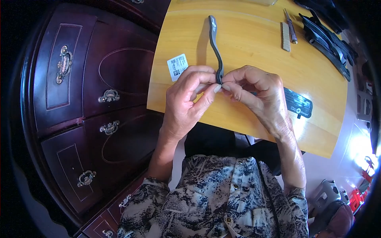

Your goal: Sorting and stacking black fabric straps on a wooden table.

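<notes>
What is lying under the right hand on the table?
A flat black pad sticks out from under the right hand on the wooden table. The hand covers the pad's left end, so that part is hidden.

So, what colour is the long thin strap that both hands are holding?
The long thin strap is dark grey, nearly black, seen best in the head view against the yellow wooden table.

I see a white label card (177, 66) on the yellow wooden table (254, 43), a small screwdriver (291, 27), black straps (329, 43), and a dark wooden cabinet (87, 99) beside it.
</notes>
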The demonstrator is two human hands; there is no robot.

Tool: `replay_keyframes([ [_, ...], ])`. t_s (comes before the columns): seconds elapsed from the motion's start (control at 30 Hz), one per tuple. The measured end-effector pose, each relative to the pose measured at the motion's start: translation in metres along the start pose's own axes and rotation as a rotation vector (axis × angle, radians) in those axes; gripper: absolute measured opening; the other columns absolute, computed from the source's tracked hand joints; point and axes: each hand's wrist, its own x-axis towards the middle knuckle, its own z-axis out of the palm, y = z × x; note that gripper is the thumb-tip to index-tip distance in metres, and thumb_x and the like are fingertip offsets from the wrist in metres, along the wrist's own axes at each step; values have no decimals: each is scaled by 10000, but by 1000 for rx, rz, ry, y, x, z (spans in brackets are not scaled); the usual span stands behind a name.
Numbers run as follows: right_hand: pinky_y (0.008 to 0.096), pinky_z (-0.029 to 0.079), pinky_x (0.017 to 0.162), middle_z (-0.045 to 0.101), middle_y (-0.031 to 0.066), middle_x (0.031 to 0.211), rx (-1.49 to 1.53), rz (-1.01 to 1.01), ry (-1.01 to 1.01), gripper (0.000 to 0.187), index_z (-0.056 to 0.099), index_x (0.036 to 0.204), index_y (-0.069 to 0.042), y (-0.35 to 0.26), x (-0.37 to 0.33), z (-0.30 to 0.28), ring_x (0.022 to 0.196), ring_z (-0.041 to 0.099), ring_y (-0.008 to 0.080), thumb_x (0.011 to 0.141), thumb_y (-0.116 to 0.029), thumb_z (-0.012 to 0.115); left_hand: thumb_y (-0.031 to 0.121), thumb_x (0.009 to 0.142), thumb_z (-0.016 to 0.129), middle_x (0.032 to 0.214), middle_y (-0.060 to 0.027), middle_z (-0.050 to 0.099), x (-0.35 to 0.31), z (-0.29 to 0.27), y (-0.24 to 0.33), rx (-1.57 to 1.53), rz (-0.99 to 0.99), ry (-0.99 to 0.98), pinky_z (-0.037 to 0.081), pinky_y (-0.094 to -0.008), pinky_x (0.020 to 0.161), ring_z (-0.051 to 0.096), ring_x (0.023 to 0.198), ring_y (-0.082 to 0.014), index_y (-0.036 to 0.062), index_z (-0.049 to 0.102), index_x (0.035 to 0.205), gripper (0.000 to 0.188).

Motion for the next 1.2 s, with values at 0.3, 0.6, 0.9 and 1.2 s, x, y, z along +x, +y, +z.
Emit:
replay_keyframes([
  [0.3, 351, 522, 649, 612, 151, 855, -245, -392, 14, 98, 580, 923, 6, 6, 5, 3, 748, 643, 322, 860, -61, 613, -59, 782, 666, 975, -85, 601, -4, 8, -8, -62, -40, 71, 530, -243, 668, 649, 805, -127, -12, 578, 930, 179],
  [0.6, 351, 519, 643, 603, 141, 839, -248, -319, -5, 115, 568, 915, 0, 3, 9, 4, 716, 637, 307, 855, -82, 623, -85, 775, 655, 972, -81, 590, -1, 11, -10, -171, -74, 86, 530, -230, 693, 648, 811, -120, -18, 570, 928, 187],
  [0.9, 263, 517, 616, 633, 73, 747, -12, -119, 7, 127, 598, 875, 6, -1, 13, 2, 661, 628, 133, 848, -105, 653, -119, 793, 632, 1040, -86, 544, -1, 18, -15, -424, -122, 132, 527, -227, 782, 608, 905, -119, -54, 555, 962, 197],
  [1.2, 256, 518, 610, 626, 80, 721, -66, -168, 53, 96, 599, 865, 10, 4, 17, 9, 638, 627, 131, 830, -63, 650, -121, 794, 621, 1026, -84, 551, 0, 20, -21, -472, -148, 163, 523, -233, 798, 592, 903, -110, -66, 557, 956, 182],
])
